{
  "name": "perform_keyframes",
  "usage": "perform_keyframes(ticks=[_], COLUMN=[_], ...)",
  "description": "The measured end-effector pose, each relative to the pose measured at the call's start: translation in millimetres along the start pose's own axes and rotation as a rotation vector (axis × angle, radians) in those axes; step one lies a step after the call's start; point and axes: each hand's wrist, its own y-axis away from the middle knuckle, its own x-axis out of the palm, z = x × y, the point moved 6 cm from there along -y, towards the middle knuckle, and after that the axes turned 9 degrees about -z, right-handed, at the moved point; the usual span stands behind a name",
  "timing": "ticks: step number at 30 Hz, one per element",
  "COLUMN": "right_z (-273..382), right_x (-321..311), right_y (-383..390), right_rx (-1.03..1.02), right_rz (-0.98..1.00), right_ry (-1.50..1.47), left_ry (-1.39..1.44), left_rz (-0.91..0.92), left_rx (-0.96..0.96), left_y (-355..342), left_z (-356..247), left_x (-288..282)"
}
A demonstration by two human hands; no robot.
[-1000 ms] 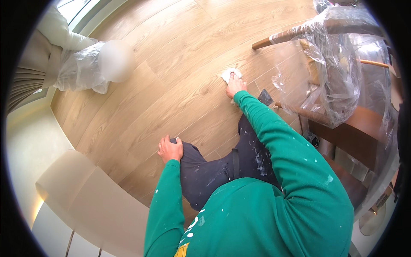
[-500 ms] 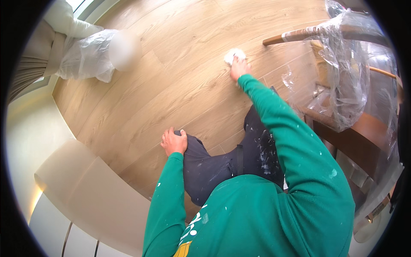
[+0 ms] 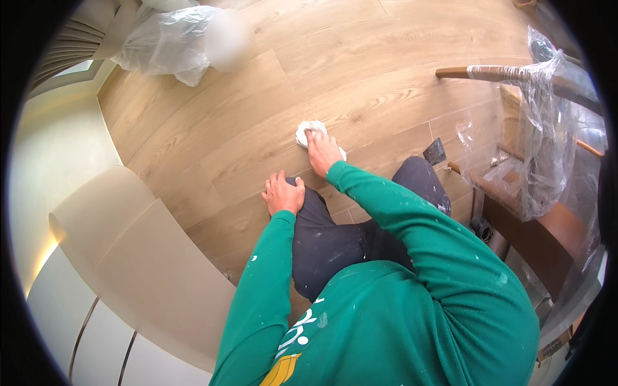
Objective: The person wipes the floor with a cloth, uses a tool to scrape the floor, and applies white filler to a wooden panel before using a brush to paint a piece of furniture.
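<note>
A bunched white cloth lies against the wood floor, pressed there by my right hand. Its fingers are closed over the cloth, and part of the white fabric shows beside the palm. My left hand rests on my left knee, with nothing in it and its fingers spread over the dark trousers. Both arms are in green sleeves with pale specks.
Plastic-wrapped wooden furniture stands at the right, beside a flat dark blade-like piece near my right knee. A beige upholstered panel curves along the left. Clear plastic sheeting hangs by the curtain at the upper left.
My right hand has drawn the white cloth leftward and nearer to my body across the floor. The view has shifted a little; my left hand stays on the knee.
</note>
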Motion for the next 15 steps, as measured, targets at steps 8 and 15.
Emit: perform_keyframes(ticks=[8,15], right_z=[-10.0,-8.6], right_x=[-6.6,1.1], right_y=[-40.7,-37.8], right_rx=[0.126,0.178], right_rz=[-0.018,0.015], right_ry=[-0.025,-0.053], left_ry=[0.031,0.049], left_rz=[-0.017,-0.029], left_rx=[0.025,0.034], left_y=[2.2,1.9], left_z=[-2.3,1.8], left_x=[-2.5,-2.0])
